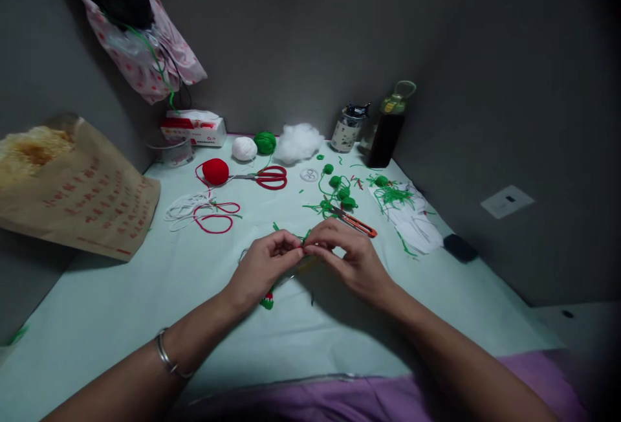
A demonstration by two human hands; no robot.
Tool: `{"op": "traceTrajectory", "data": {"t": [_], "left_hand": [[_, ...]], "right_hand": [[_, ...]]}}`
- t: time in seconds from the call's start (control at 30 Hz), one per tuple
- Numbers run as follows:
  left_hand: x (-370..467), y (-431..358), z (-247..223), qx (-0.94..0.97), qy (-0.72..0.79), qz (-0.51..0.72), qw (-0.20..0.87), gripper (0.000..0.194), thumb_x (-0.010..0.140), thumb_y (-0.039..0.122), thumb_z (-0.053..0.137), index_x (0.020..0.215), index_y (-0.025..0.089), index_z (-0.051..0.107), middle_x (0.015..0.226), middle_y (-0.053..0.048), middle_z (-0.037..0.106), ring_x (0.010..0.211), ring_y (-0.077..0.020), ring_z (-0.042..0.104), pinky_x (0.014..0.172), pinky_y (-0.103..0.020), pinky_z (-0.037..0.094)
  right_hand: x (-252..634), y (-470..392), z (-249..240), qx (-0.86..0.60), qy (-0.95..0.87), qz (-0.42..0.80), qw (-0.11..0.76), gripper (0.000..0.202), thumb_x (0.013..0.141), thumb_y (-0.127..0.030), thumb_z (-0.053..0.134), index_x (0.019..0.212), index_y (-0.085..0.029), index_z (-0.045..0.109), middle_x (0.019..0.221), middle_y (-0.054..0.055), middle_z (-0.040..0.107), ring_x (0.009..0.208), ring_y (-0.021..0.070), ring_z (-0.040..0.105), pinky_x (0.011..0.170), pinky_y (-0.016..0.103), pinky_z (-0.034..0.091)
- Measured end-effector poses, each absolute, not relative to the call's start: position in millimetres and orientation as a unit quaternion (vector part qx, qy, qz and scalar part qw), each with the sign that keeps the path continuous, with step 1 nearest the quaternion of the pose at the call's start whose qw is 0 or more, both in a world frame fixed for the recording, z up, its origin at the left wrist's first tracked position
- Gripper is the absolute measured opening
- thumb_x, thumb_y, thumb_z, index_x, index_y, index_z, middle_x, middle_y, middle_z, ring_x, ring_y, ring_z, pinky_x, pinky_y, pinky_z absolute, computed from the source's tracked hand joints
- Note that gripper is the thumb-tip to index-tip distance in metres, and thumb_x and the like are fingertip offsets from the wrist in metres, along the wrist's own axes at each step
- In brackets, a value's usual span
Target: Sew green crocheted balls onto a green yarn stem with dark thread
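Above the middle of the table, my left hand [272, 257] and my right hand [347, 254] meet at the fingertips. Both are closed in a pinch on a small piece of red and green yarn [304, 241], mostly covered by the fingers. A green and red crocheted piece [267, 300] lies under my left wrist. Beneath the hands a thin, shiny tool shows in part; its kind is unclear. Just beyond my right hand lies an orange utility knife [356, 222].
Red-handled scissors [272, 177] lie by a red yarn ball [215, 171]. White stuffing [298, 143] sits at the back. Green balls [344, 193] and yarn scraps [395, 195] are at right, near a dark bottle [387, 131]. A paper bag [97, 205] stands left.
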State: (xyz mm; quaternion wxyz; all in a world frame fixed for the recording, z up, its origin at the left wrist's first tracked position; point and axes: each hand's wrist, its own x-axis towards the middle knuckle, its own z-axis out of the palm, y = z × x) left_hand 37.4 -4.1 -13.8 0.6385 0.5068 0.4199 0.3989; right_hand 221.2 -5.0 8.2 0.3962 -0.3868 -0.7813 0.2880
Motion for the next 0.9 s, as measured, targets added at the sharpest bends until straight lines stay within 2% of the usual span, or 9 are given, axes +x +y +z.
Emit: {"op": "traceTrajectory", "data": {"t": [0.1,0.17,0.23,0.3,0.4,0.5,0.6,0.77,0.9], "left_hand": [[36,-3,-10,0.468,0.405,0.388,0.683,0.01,0.081,0.027,0.071,0.081,0.018,0.066,0.081,-0.001,0.067,0.073,-0.0136,0.057,0.068,-0.024,0.042],[34,-1,-8,0.41,0.386,0.384,0.731,0.01,0.081,0.024,0.07,0.078,0.017,0.063,0.092,-0.004,0.07,0.082,-0.0149,0.062,0.075,-0.025,0.045],[32,2,-6,0.355,0.369,0.389,0.766,0.012,0.081,0.019,0.069,0.074,0.016,0.059,0.101,-0.008,0.072,0.092,-0.0176,0.065,0.08,-0.027,0.048],[30,4,-6,0.33,0.361,0.393,0.779,0.015,0.08,0.017,0.069,0.071,0.015,0.057,0.099,-0.01,0.072,0.089,-0.0179,0.067,0.075,-0.026,0.05],[28,6,-7,0.328,0.357,0.396,0.78,0.014,0.081,0.017,0.068,0.071,0.014,0.059,0.085,-0.007,0.069,0.073,-0.0127,0.064,0.065,-0.022,0.05],[27,7,-10,0.337,0.354,0.392,0.779,0.013,0.082,0.017,0.067,0.072,0.012,0.061,0.078,-0.005,0.066,0.069,-0.0111,0.061,0.064,-0.021,0.05],[26,6,-11,0.341,0.352,0.39,0.779,0.012,0.083,0.017,0.066,0.073,0.012,0.063,0.08,-0.005,0.067,0.071,-0.0114,0.062,0.066,-0.021,0.051],[25,6,-11,0.344,0.354,0.386,0.779,0.012,0.082,0.019,0.068,0.074,0.012,0.065,0.084,-0.005,0.067,0.074,-0.0127,0.064,0.071,-0.024,0.052],[25,6,-11,0.346,0.362,0.382,0.777,0.011,0.082,0.02,0.068,0.075,0.013,0.065,0.084,-0.005,0.066,0.077,-0.0138,0.065,0.074,-0.024,0.052]], "right_hand": [[230,1,20,-0.409,-0.653,0.431,0.47,0.014,0.092,-0.032,0.062,0.087,-0.02,0.064,0.088,0.004,0.069,0.063,0.0118,0.059,0.053,0.024,0.045],[245,9,27,-0.42,-0.548,0.511,0.512,0.019,0.091,-0.039,0.063,0.087,-0.021,0.057,0.081,0.001,0.068,0.047,0.0076,0.05,0.041,0.02,0.037],[269,20,33,-0.43,-0.48,0.536,0.546,0.024,0.086,-0.041,0.068,0.084,-0.021,0.054,0.069,-0.003,0.061,0.043,0.0062,0.046,0.038,0.018,0.036],[299,34,37,-0.437,-0.441,0.517,0.589,0.021,0.082,-0.035,0.071,0.084,-0.021,0.056,0.064,-0.005,0.053,0.047,0.0061,0.049,0.043,0.018,0.041],[346,53,36,-0.465,-0.394,0.421,0.672,0.012,0.085,-0.023,0.065,0.076,-0.02,0.058,0.061,-0.005,0.048,0.051,0.0066,0.052,0.05,0.02,0.045],[380,67,32,-0.481,-0.359,0.369,0.71,0.025,0.089,-0.013,0.055,0.066,-0.02,0.054,0.056,-0.005,0.046,0.048,0.0053,0.052,0.05,0.021,0.044],[396,72,29,-0.482,-0.323,0.335,0.743,0.033,0.091,-0.006,0.048,0.06,-0.02,0.051,0.053,-0.005,0.045,0.046,0.0045,0.051,0.052,0.021,0.046],[405,71,24,-0.467,-0.277,0.295,0.786,0.036,0.091,-0.003,0.045,0.06,-0.018,0.053,0.056,-0.004,0.048,0.052,0.005,0.057,0.059,0.021,0.05],[416,71,22,-0.46,-0.259,0.266,0.807,0.035,0.09,-0.005,0.05,0.058,-0.019,0.05,0.057,-0.003,0.048,0.052,0.0064,0.057,0.057,0.022,0.049]]}}
